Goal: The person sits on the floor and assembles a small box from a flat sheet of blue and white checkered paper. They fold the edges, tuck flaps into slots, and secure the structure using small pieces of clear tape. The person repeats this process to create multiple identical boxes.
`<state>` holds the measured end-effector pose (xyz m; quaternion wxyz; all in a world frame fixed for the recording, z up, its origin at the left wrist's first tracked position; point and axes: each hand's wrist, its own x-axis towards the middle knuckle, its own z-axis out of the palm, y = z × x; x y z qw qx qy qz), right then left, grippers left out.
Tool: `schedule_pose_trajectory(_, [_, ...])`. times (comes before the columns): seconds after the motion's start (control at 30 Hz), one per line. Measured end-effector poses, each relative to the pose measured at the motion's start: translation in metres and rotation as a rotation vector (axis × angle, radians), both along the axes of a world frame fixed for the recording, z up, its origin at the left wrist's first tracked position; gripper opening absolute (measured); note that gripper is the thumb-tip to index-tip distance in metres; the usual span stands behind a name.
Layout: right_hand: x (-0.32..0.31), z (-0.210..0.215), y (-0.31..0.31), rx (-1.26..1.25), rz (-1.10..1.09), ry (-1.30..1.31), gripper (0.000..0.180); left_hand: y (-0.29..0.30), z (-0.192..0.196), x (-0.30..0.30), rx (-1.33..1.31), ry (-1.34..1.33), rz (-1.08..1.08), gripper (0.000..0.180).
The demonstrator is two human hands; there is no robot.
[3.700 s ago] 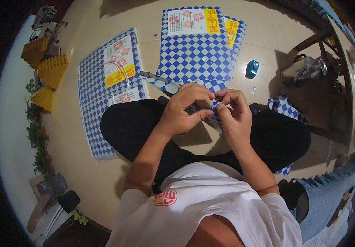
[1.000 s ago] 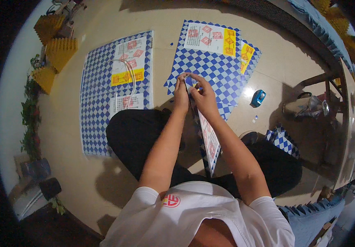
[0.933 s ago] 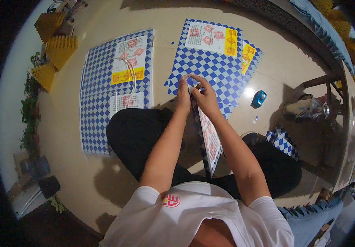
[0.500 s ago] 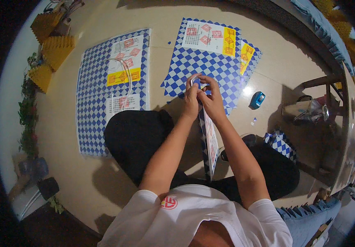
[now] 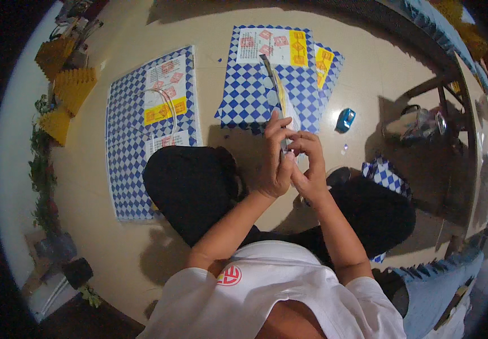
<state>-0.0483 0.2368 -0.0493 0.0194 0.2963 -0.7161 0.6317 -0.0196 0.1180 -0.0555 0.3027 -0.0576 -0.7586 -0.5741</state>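
I sit cross-legged on a beige floor. My left hand [image 5: 276, 156] and my right hand [image 5: 309, 161] are pressed together, both gripping the near end of a flattened blue-and-white checkered paper bag [image 5: 278, 93]. I see the bag edge-on, stretching away from my hands over the stack ahead. A stack of the same checkered bags [image 5: 249, 85] with white, red and yellow labels lies flat on the floor just beyond my hands.
Another checkered bag [image 5: 142, 130] with a white cord handle lies to the left. Yellow folded paper pieces [image 5: 66, 85] sit far left. A small blue object [image 5: 345, 119] is right of the stack. A folded checkered piece [image 5: 385, 175] rests by my right knee. Table legs stand at right.
The bag in my hands has swung from pointing down over my lap to pointing away over the stack. My hands drew back slightly toward my body.
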Motion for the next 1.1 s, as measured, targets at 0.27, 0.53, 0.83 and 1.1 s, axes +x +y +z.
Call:
schedule_pose_trajectory(0.27, [0.048,-0.011,0.053,0.317,-0.161,0.186,0.042,0.029,-0.009,0.042,-0.079,-0.097,-0.165,0.034])
schedule_pose_trajectory(0.53, [0.066,-0.017,0.054,0.445,-0.257,0.153,0.047,0.028,-0.004,0.057,0.080,-0.213,-0.240,0.023])
schedule_pose_trajectory(0.83, [0.068,-0.016,0.055,0.410,-0.367,0.151,0.048,0.025,0.015,0.049,-0.140,-0.314,-0.200,0.019])
schedule_pose_trajectory(1.1, [0.077,-0.019,0.053,0.323,-0.375,0.024,0.058,0.025,0.023,0.047,-0.215,-0.392,-0.195,0.032])
